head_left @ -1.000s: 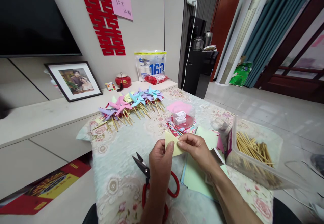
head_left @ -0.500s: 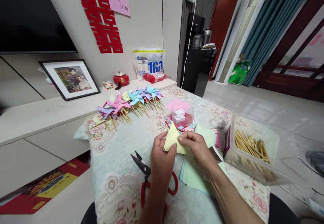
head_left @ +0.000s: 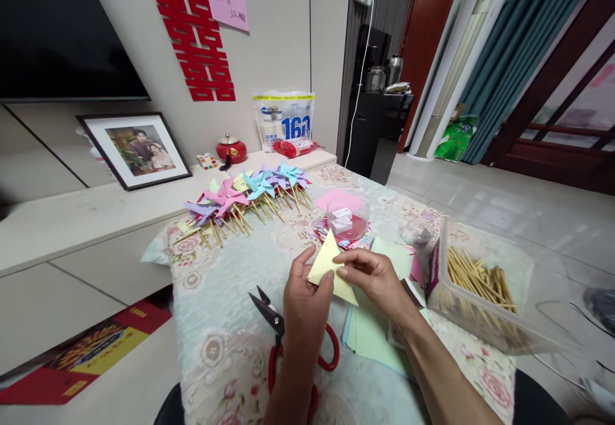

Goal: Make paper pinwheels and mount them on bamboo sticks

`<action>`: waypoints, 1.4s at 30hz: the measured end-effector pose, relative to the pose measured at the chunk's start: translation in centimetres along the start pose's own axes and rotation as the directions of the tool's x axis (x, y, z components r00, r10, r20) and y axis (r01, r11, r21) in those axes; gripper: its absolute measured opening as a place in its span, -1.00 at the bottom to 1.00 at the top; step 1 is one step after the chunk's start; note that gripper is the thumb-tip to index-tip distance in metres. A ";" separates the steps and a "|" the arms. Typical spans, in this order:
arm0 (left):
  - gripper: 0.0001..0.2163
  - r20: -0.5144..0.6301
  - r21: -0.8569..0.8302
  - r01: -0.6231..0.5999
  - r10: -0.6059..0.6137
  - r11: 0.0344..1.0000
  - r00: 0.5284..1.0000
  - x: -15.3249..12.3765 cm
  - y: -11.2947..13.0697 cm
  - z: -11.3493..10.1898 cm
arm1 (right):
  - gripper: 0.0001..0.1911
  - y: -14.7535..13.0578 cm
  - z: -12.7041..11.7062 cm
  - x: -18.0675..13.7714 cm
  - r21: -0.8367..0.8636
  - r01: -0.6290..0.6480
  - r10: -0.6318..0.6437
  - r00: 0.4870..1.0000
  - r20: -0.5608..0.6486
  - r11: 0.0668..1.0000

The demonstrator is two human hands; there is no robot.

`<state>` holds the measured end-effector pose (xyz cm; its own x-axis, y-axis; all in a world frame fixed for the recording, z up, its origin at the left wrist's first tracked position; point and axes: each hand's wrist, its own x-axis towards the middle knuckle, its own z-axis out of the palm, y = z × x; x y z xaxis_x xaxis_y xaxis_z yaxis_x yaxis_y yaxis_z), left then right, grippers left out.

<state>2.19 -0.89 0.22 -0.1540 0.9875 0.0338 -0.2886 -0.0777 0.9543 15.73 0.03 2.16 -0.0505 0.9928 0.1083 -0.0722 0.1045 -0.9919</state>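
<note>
A pale yellow sheet of paper (head_left: pixel 328 262), folded to a triangle, is held above the table between both hands. My left hand (head_left: pixel 302 297) pinches its lower left edge with thumb and fingers. My right hand (head_left: pixel 375 277) pinches its right side, fingers closed on the fold. Red-handled scissors (head_left: pixel 278 329) lie on the floral tablecloth (head_left: pixel 225 348) just under my left wrist. A stack of light green and blue sheets (head_left: pixel 368 338) lies beneath my right forearm.
A row of finished paper pinwheels on sticks (head_left: pixel 245 197) lies at the table's far left. A small clear tub (head_left: pixel 346 218) sits on pink paper behind the hands. A clear box of wooden sticks (head_left: pixel 475 284) stands at the right. A framed photo (head_left: pixel 136 149) leans on the low cabinet.
The yellow sheet has opened out from a small folded piece into a larger triangle pointing up, and both hands have shifted their pinch along its edges.
</note>
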 end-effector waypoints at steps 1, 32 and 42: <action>-0.49 0.004 0.000 -0.011 0.011 1.000 1.000 0.0 0.0 0.0 | -0.81 0.1 0.0 0.0 -0.005 0.005 -0.005 1.000 -0.015 1.000; -0.62 -0.033 -0.033 -0.031 0.030 0.999 0.999 0.0 0.4 -0.1 | -0.88 0.7 -0.3 0.0 -0.479 0.309 -0.323 0.945 0.056 0.821; -0.67 -0.090 0.194 -0.090 0.109 0.977 0.990 0.4 -0.2 -1.1 | -0.89 0.9 -0.6 0.1 -0.358 0.224 -0.240 0.971 -0.002 0.906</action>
<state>1.17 -0.65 -0.25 -0.2688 0.9568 0.1109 -0.0852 -0.1383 0.9867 16.27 0.25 1.22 -0.0300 0.9387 0.3434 0.2802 0.3377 -0.8986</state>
